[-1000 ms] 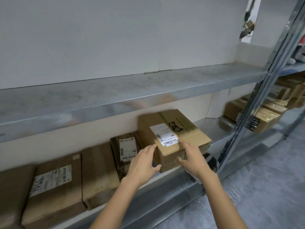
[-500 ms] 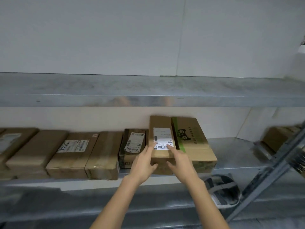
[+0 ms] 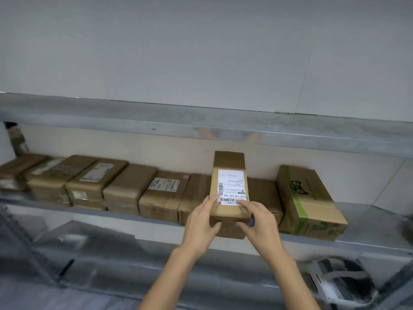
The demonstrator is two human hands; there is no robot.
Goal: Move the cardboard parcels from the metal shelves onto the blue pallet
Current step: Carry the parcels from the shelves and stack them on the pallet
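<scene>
Dim, even light; motion blur at edges, wide-angle bowing, soft shadows.

The slim left hand (image 3: 200, 224) and right hand (image 3: 261, 224) are both bare. Behind the fingers (image 3: 210, 201), bare wrists and forearms (image 3: 169, 280) reach back to the lower edge.

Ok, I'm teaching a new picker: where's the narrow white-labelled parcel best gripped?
Its near end, from the front, left hand and right hand on its long sides: the labelled parcel is narrow, points into the metal shelf, and other parcels flank it farther back.
</scene>
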